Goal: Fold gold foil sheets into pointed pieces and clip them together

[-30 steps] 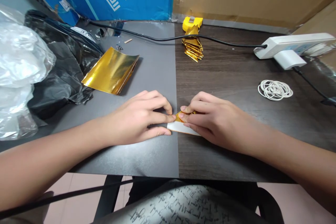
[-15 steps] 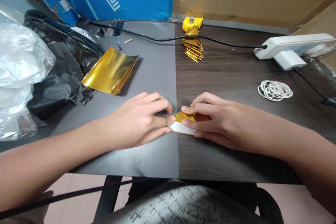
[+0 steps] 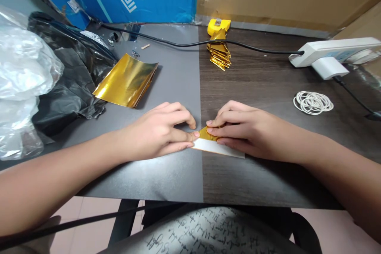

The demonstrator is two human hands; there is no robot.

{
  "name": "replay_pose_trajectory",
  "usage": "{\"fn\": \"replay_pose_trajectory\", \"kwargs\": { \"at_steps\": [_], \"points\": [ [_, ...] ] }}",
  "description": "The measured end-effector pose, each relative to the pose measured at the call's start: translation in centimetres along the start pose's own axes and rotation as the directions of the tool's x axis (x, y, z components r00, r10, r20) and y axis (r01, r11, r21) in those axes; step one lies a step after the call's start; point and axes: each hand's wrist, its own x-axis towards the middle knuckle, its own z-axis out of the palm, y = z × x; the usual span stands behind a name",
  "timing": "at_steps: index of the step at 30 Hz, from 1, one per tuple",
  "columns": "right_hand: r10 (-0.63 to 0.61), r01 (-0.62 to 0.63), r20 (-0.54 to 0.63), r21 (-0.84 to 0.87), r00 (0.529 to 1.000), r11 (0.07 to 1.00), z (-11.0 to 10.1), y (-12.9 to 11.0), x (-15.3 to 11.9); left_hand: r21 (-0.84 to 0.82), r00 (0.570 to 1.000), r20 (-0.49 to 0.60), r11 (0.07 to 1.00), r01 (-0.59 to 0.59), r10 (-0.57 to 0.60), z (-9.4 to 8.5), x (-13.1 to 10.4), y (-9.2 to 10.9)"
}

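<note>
A partly folded sheet of gold foil paper (image 3: 205,133) lies on the table in front of me, its white underside showing as a strip along the near edge. My left hand (image 3: 165,133) pinches the paper's left corner with the thumb and a finger, while the index finger arches above. Bent fingers of my right hand (image 3: 247,129) press on the gold fold and cover its right part. Beyond my left hand is a stack of gold foil sheets (image 3: 126,81). Farther back, folded gold pieces (image 3: 219,53) lie in a pile against a yellow tape measure (image 3: 218,27).
A black cable (image 3: 178,44) crosses the back of the table to a white power strip (image 3: 330,53). White rubber bands (image 3: 313,102) lie at the right. Black plastic bags (image 3: 68,75) and clear plastic (image 3: 20,83) fill the left. Boxes (image 3: 256,0) stand behind.
My right hand has shifted slightly upward, away from the near edge, so more of the white strip shows toward the right. The left hand stays at the left corner.
</note>
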Motion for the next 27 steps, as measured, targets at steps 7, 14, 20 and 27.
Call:
{"fn": "replay_pose_trajectory", "kwargs": {
  "at_steps": [7, 14, 20, 27],
  "points": [
    [-0.010, 0.010, -0.004, 0.006, 1.000, 1.000, 0.1, 0.0, 0.0, -0.046, 1.000, -0.031, 0.999, -0.003, 0.001, 0.2, 0.1, -0.3],
    [-0.021, 0.021, -0.008, -0.028, 1.000, 0.999, 0.2, -0.1, 0.1, -0.062, 1.000, -0.021, 0.998, 0.007, -0.009, 0.1, 0.0, -0.2],
    [-0.028, 0.028, 0.005, -0.029, 1.000, 0.999, 0.2, 0.0, -0.1, -0.063, 1.000, -0.008, 0.998, 0.028, -0.029, 0.0, 0.0, -0.2],
    [0.006, 0.000, 0.061, -0.087, 0.998, 0.996, -0.2, -1.0, 0.1, 0.000, 1.000, 0.018, 1.000, 0.025, -0.025, -0.2, 0.0, 0.1]
  ]
}}
